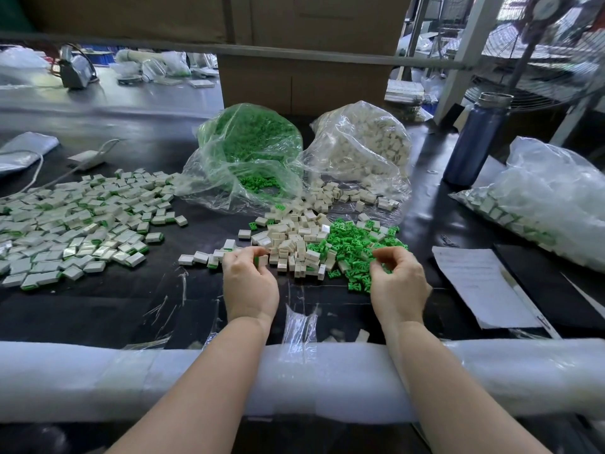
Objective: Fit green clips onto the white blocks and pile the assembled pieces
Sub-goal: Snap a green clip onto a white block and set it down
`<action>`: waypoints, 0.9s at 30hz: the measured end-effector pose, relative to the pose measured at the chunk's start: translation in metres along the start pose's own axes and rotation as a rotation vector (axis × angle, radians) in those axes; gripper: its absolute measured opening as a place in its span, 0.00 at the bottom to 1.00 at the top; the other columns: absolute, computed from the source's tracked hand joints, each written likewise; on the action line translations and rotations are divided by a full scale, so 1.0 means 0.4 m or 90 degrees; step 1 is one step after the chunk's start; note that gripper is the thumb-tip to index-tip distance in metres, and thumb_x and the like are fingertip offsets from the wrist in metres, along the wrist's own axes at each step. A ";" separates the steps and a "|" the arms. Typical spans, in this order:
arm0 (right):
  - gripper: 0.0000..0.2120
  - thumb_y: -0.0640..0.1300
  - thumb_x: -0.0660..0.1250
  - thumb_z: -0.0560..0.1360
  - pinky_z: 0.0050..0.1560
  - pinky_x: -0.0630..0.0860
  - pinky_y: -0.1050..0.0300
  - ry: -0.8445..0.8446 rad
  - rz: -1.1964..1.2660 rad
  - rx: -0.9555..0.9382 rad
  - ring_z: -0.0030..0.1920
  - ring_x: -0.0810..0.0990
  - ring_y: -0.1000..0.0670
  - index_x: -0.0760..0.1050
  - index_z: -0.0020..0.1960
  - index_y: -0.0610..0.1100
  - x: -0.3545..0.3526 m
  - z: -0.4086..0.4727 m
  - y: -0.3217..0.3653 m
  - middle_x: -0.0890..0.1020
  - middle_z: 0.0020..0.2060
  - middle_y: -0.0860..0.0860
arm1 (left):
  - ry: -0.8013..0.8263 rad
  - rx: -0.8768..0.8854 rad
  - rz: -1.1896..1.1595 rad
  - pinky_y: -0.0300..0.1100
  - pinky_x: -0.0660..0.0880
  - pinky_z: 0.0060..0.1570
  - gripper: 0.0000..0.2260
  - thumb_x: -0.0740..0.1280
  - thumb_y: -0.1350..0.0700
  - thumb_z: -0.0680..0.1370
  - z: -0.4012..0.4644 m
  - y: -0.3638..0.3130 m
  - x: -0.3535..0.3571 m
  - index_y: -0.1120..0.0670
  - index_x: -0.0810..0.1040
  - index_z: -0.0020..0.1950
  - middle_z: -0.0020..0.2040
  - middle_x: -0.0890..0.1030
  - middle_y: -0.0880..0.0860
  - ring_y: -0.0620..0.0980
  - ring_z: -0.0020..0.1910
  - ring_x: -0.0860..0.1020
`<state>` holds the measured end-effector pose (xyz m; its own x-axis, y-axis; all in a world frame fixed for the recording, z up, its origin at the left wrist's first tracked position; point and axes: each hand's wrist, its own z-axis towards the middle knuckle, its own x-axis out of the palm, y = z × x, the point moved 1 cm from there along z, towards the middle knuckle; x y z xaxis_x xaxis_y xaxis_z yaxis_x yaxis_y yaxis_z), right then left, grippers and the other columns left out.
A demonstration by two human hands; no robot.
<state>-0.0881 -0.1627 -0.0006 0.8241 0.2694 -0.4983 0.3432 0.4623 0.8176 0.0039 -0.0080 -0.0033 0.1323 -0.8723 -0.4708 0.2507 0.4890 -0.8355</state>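
Left hand (250, 283) curls its grip around what looks like an assembled piece, though fingers hide it. Right hand (397, 283) pinches among loose green clips (357, 244), likely picking one. White blocks (294, 240) heaped between, within easy reach; finished pile (75, 224) lies left on the worktop (98, 309).

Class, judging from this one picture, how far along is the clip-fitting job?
Done: a wide spread of assembled pieces lies to the left. In hand: the left hand holds a piece; the right hand picks among loose green clips. Left: loose white blocks and two part-full bags.
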 end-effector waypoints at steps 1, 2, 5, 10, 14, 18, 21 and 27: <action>0.07 0.39 0.66 0.73 0.58 0.64 0.50 -0.018 -0.037 0.035 0.57 0.73 0.47 0.77 0.48 0.49 -0.001 0.004 -0.005 0.79 0.51 0.51 | 0.002 -0.002 0.006 0.27 0.61 0.43 0.10 0.61 0.65 0.78 -0.001 -0.001 0.000 0.59 0.78 0.56 0.59 0.71 0.57 0.48 0.43 0.70; 0.09 0.39 0.65 0.73 0.58 0.63 0.50 -0.024 -0.067 0.068 0.59 0.70 0.46 0.77 0.51 0.49 -0.002 0.008 -0.010 0.77 0.54 0.49 | 0.005 -0.007 0.010 0.27 0.61 0.45 0.11 0.60 0.66 0.77 0.000 -0.001 0.000 0.60 0.77 0.57 0.60 0.70 0.58 0.48 0.45 0.70; 0.14 0.39 0.63 0.73 0.61 0.62 0.48 0.009 -0.113 0.131 0.63 0.65 0.43 0.75 0.57 0.48 -0.006 0.013 -0.015 0.72 0.61 0.46 | 0.012 -0.045 0.026 0.30 0.61 0.53 0.13 0.60 0.68 0.76 0.005 0.005 -0.002 0.63 0.75 0.60 0.61 0.66 0.60 0.55 0.55 0.71; 0.15 0.40 0.64 0.74 0.61 0.64 0.54 0.099 -0.151 0.067 0.62 0.67 0.44 0.75 0.60 0.46 0.001 0.006 -0.014 0.73 0.60 0.45 | 0.055 -0.064 0.092 0.39 0.60 0.64 0.16 0.63 0.65 0.75 0.001 0.003 0.001 0.63 0.73 0.63 0.63 0.64 0.59 0.57 0.64 0.63; 0.12 0.41 0.65 0.75 0.54 0.68 0.57 0.132 -0.129 0.005 0.59 0.73 0.46 0.76 0.58 0.45 0.007 -0.002 -0.007 0.75 0.58 0.47 | 0.067 0.009 0.131 0.43 0.60 0.65 0.16 0.65 0.63 0.75 -0.005 -0.002 0.003 0.58 0.74 0.63 0.61 0.65 0.57 0.55 0.63 0.62; 0.10 0.40 0.67 0.75 0.49 0.66 0.62 0.141 -0.109 -0.036 0.54 0.75 0.48 0.77 0.56 0.44 0.011 -0.006 -0.002 0.77 0.55 0.48 | 0.104 0.108 0.157 0.42 0.60 0.63 0.13 0.65 0.62 0.75 -0.015 -0.008 0.010 0.54 0.76 0.59 0.59 0.67 0.53 0.52 0.62 0.64; 0.09 0.40 0.68 0.74 0.50 0.67 0.63 0.144 -0.084 -0.049 0.51 0.76 0.48 0.78 0.54 0.42 0.015 -0.006 -0.002 0.78 0.53 0.46 | 0.148 0.159 0.170 0.42 0.59 0.64 0.12 0.65 0.60 0.76 -0.021 -0.008 0.017 0.53 0.76 0.59 0.57 0.69 0.51 0.50 0.62 0.64; 0.06 0.39 0.68 0.74 0.53 0.69 0.62 0.148 -0.052 -0.074 0.50 0.76 0.48 0.79 0.51 0.41 0.021 -0.007 0.000 0.79 0.51 0.46 | 0.212 0.194 0.214 0.42 0.59 0.63 0.20 0.63 0.57 0.77 -0.024 -0.005 0.027 0.49 0.68 0.69 0.62 0.69 0.48 0.48 0.62 0.64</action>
<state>-0.0823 -0.1582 -0.0057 0.6658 0.4070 -0.6253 0.3398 0.5807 0.7398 -0.0045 -0.0183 -0.0093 -0.0444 -0.5950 -0.8025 0.5191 0.6727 -0.5274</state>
